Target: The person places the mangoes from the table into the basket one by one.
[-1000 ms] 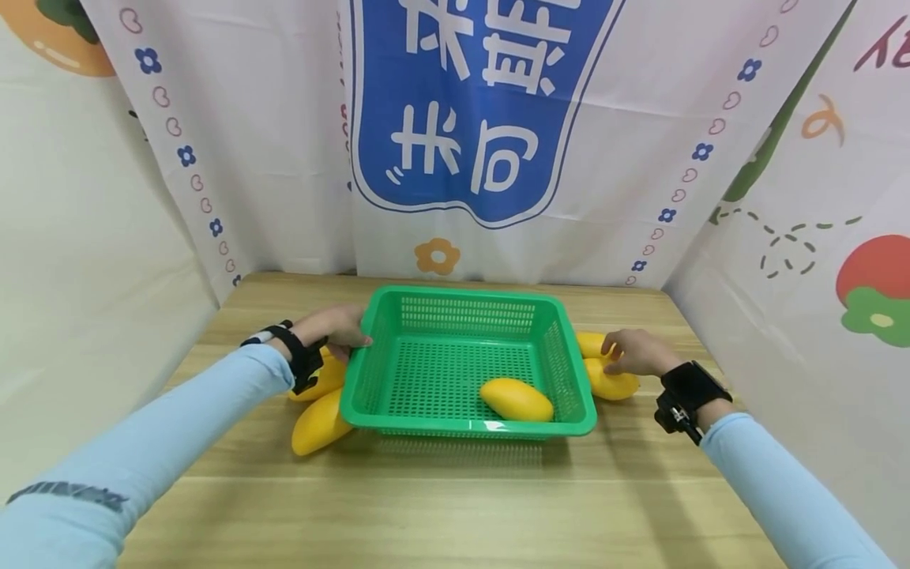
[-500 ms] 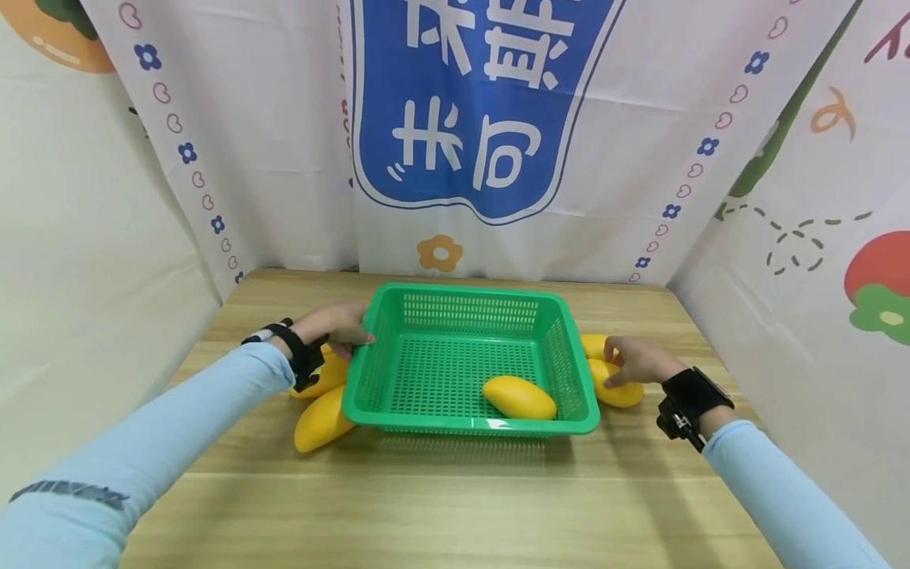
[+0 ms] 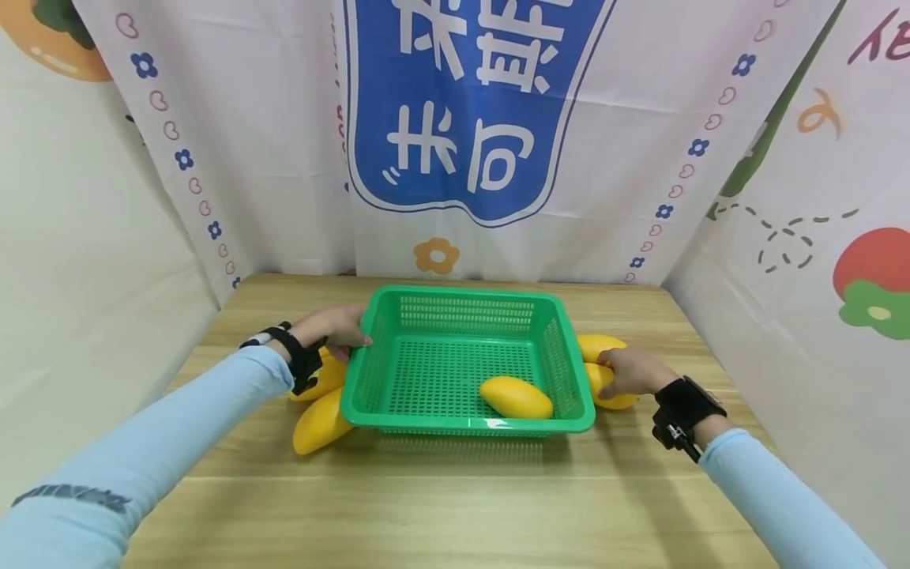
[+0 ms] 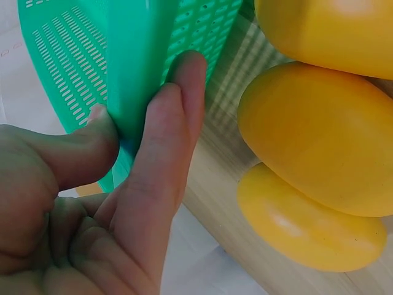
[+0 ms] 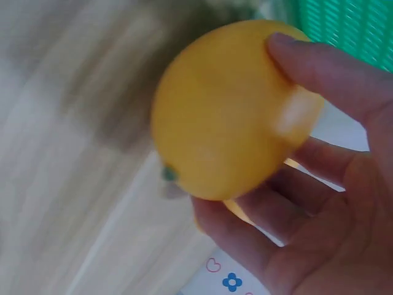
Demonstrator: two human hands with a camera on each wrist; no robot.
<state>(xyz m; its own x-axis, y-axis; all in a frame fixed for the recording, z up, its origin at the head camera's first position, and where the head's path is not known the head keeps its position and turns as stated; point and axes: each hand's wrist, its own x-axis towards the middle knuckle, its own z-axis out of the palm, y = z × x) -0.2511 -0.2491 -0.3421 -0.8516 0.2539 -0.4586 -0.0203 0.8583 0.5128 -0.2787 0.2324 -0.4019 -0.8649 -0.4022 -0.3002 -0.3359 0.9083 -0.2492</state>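
A left hand [image 3: 340,326] pinches the left rim of a green basket [image 3: 426,423], likely to steady it; well apart, the right hand [image 3: 631,371] grips a first mango [image 5: 227,117] just right of the basket, thumb opposing fingers, apparently for security. A second mango [image 3: 517,397] sits inside, near right; on the desk [image 3: 426,521], a third mango [image 3: 596,346] lies just beyond the gripped one, three other mangoes [image 4: 319,135] to the left.

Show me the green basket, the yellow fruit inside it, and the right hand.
Green basket [image 3: 434,423], head view: its near rim.
Yellow fruit inside it [image 3: 516,397], head view: middle of its upper side.
Right hand [image 3: 634,371], head view: its back.
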